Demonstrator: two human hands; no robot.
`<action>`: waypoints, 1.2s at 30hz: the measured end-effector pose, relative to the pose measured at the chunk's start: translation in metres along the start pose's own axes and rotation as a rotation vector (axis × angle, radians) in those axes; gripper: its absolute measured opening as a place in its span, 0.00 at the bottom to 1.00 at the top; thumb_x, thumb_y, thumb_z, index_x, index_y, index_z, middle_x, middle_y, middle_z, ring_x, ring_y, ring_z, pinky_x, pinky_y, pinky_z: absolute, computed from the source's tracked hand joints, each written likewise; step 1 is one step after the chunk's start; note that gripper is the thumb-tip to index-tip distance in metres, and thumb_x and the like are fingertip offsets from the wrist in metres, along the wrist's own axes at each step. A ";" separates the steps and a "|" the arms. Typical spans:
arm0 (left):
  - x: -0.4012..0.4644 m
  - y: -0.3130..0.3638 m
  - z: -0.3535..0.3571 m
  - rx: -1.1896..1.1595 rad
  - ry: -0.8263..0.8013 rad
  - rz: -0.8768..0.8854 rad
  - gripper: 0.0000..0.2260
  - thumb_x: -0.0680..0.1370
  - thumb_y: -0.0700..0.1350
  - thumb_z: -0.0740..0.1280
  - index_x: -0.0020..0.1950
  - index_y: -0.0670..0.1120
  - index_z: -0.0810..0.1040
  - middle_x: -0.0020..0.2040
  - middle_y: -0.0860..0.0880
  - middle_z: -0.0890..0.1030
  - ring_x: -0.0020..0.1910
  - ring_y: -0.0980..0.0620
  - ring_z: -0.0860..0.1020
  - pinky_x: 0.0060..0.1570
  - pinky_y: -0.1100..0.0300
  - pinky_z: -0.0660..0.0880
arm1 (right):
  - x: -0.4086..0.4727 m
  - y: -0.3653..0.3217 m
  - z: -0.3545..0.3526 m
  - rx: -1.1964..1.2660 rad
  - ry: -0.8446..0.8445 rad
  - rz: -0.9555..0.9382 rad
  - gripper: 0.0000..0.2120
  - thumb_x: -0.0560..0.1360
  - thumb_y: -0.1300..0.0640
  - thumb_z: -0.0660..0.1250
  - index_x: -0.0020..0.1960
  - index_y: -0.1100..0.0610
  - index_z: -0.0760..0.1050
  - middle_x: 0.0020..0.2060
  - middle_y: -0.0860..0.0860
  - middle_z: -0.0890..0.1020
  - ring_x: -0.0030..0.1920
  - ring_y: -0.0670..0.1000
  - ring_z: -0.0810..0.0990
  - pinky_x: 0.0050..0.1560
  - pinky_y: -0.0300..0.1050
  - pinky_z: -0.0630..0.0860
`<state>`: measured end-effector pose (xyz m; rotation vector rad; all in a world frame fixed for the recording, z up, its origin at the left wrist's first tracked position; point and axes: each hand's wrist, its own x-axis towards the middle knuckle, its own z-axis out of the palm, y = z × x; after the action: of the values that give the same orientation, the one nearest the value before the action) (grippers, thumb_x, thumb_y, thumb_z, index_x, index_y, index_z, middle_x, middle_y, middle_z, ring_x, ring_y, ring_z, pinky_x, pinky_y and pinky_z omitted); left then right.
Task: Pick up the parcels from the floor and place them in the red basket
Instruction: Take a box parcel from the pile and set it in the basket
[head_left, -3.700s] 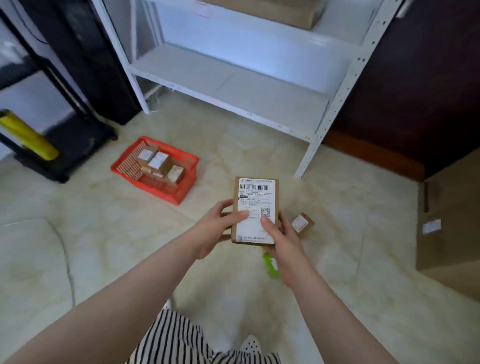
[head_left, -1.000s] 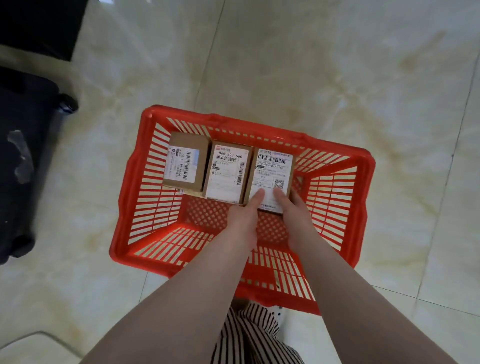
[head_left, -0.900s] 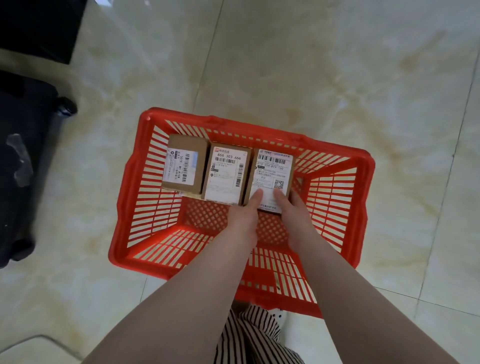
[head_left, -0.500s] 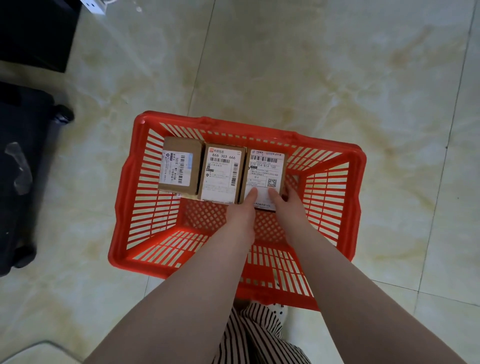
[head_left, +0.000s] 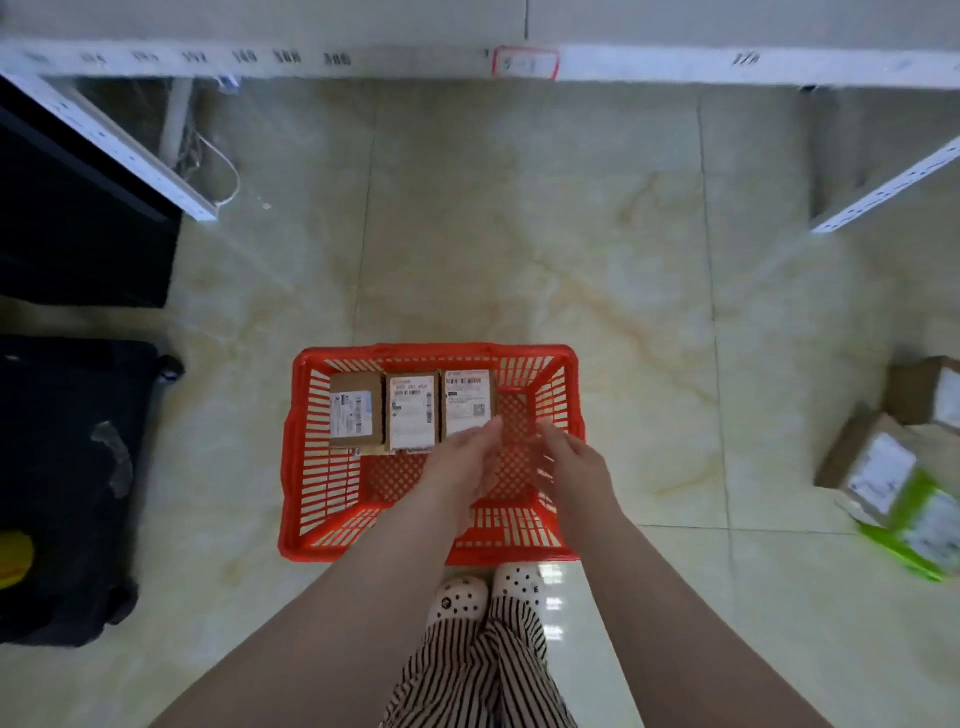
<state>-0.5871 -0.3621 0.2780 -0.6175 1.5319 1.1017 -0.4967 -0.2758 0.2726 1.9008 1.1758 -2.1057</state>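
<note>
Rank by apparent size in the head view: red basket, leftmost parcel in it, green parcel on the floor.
1. Red basket, clearly largest.
2 and 3. Leftmost parcel and green parcel: unsure, since the green one is blurred, partly cut off and at the distorted edge.

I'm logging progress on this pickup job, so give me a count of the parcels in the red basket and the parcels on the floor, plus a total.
Parcels in the red basket: 3, a left, a middle and a right one
Parcels on the floor at right: 3 in view, one brown at the edge, one brown, one green
Total: 6
</note>
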 end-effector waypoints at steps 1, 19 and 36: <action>-0.025 0.007 0.006 0.042 -0.030 0.040 0.18 0.76 0.54 0.68 0.62 0.46 0.76 0.55 0.48 0.83 0.55 0.49 0.80 0.58 0.53 0.76 | -0.025 -0.010 -0.014 0.048 0.006 -0.012 0.15 0.78 0.48 0.65 0.54 0.59 0.80 0.48 0.56 0.86 0.49 0.56 0.84 0.52 0.54 0.81; -0.334 -0.048 0.289 0.565 -0.458 0.232 0.10 0.75 0.46 0.71 0.55 0.47 0.80 0.51 0.47 0.82 0.51 0.51 0.78 0.54 0.58 0.74 | -0.286 -0.040 -0.346 0.738 0.448 -0.131 0.18 0.77 0.52 0.69 0.61 0.63 0.77 0.52 0.57 0.83 0.52 0.54 0.81 0.54 0.46 0.78; -0.298 -0.104 0.509 0.568 -0.265 0.209 0.20 0.74 0.48 0.72 0.65 0.44 0.78 0.60 0.43 0.81 0.55 0.49 0.78 0.61 0.56 0.73 | -0.203 -0.085 -0.569 0.666 0.399 -0.045 0.14 0.77 0.53 0.69 0.59 0.60 0.78 0.49 0.56 0.82 0.48 0.52 0.80 0.53 0.45 0.77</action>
<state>-0.1832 -0.0072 0.5427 0.0757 1.5976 0.8011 -0.0271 0.0213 0.5246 2.6870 0.5764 -2.4218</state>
